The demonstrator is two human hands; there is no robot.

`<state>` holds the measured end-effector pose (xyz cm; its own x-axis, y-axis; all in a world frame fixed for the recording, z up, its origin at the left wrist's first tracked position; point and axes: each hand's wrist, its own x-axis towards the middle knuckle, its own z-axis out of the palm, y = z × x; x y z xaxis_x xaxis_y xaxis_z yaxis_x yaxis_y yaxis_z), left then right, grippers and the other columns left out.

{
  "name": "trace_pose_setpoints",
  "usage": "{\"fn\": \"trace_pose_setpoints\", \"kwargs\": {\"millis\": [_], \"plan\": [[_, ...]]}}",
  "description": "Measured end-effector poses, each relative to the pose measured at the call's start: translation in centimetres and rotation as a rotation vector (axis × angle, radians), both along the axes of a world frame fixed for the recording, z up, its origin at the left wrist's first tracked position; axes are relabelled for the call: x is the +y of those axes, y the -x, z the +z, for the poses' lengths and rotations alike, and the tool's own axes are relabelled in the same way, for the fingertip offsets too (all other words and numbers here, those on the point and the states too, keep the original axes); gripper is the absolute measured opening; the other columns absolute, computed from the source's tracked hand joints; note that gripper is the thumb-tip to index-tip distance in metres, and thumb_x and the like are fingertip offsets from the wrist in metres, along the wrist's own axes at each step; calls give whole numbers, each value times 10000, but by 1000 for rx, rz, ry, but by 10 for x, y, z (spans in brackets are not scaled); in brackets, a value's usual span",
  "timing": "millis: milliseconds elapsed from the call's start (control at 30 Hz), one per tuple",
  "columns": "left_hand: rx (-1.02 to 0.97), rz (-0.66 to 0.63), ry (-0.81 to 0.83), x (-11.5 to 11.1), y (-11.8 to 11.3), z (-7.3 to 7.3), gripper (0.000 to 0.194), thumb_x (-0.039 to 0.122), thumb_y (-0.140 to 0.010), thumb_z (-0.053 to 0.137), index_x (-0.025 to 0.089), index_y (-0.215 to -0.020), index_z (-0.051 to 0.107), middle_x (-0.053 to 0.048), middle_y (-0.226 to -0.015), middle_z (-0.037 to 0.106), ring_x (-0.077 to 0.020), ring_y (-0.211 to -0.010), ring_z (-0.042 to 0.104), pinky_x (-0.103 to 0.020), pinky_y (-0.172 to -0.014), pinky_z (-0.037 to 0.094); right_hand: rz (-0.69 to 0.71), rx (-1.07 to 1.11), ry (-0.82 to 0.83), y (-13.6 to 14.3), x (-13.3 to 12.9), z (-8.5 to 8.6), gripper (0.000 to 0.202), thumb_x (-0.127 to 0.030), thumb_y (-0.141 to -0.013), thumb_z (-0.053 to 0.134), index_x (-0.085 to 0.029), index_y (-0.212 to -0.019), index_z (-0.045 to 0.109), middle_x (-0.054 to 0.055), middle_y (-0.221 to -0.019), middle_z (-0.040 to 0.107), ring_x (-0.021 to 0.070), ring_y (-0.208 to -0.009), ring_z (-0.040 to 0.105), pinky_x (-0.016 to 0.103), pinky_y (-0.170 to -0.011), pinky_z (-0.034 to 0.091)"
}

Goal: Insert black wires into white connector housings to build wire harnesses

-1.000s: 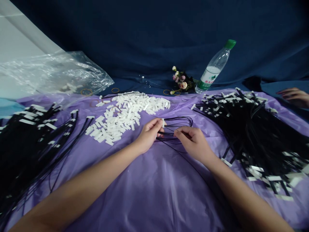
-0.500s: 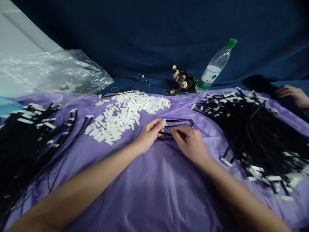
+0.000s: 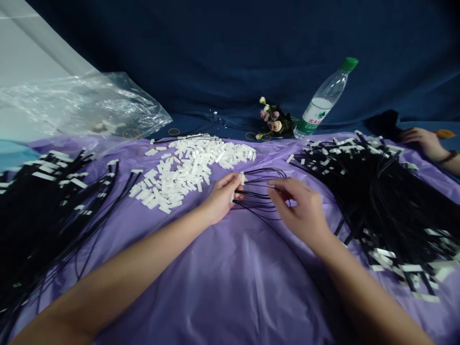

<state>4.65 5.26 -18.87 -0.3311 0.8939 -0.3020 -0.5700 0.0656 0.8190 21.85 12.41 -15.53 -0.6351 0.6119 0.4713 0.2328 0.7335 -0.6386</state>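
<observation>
Over the purple cloth (image 3: 230, 282), at the middle of the clock, the left hand (image 3: 221, 202) pinches white end pieces (image 3: 242, 178) between thumb and fingers, seemingly to anchor them so that the black wires (image 3: 251, 193) fan out toward three o'clock. The right hand (image 3: 305, 211) curls thumb and forefinger close by the fan; whether they grasp a wire, I cannot tell. A pile of small white pieces (image 3: 190, 165) lies at ten o'clock, probably for easy reach. One dark heap (image 3: 36, 225) sits at nine, another heap (image 3: 377, 196) at three, apparently separated to prevent mixing.
</observation>
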Motion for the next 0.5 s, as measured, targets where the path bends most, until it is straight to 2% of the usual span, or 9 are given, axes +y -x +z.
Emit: {"fn": "trace_pose_setpoints", "kwargs": {"millis": [67,133,233,300,400,500], "plan": [[-104,48,-6,1,4,-1,271,384,-741,722,158,-803,585,40,-661,446,-16,-476,395,-151,-481,358,16,65,-121,-10,7,10,176,-149,-856,570,-177,-1004,661,69,-904,609,138,-716,572,270,-666,479],[-183,84,-23,3,7,-2,266,359,-731,736,156,-815,585,42,-663,440,-17,-483,391,-170,-515,397,131,77,-193,-19,14,18,181,-115,-841,584,-193,-976,675,70,-923,591,155,-811,584,275,-704,485],[-249,115,-23,3,10,-2,267,323,-719,751,150,-831,581,45,-663,430,-24,-496,390,-189,-532,414,430,-122,-104,-26,18,22,235,-102,-863,558,-222,-1025,679,49,-941,625,146,-853,606,265,-736,494],[-272,137,-17,4,10,-2,279,308,-706,763,146,-831,572,44,-671,434,-31,-508,397,-198,-535,419,563,-310,-15,-24,16,20,317,-82,-882,516,-249,-1109,662,36,-984,645,139,-870,619,265,-769,494],[-271,147,-13,4,10,-2,308,311,-684,780,145,-824,562,45,-671,434,-37,-515,398,-202,-525,413,631,-439,50,-18,8,13,402,-55,-889,481,-274,-1190,634,34,-1060,646,143,-920,624,279,-827,484],[-234,134,-22,4,9,-2,314,327,-684,777,147,-833,568,47,-671,428,-35,-512,395,-197,-519,405,678,-345,142,-14,4,10,298,-135,-893,549,-253,-1138,668,42,-1017,666,148,-901,633,277,-817,490]]}}
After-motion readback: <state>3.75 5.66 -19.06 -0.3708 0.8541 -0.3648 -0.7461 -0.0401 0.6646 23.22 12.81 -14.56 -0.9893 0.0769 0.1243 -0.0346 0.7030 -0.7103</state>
